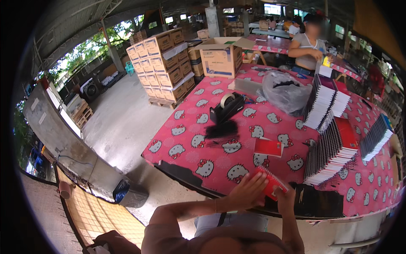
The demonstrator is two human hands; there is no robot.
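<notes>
A small red spiral notebook is tilted between my hands at the near edge of the table. My left hand lies against its left part with the fingers stretched out along it; the thumb is hard to make out. At the notebook's right end, my right hand grips it between thumb and fingers. Just beyond lies a red notebook cover with pale sheets under it. Loose black binding coils lie in a heap farther left. Behind them stands a black tape dispenser with a roll of tape.
Tall stacks of spiral notebooks stand on the right of the pink table, with another stack farther right. A clear plastic bag and an open carton are at the back. Another person works across the table.
</notes>
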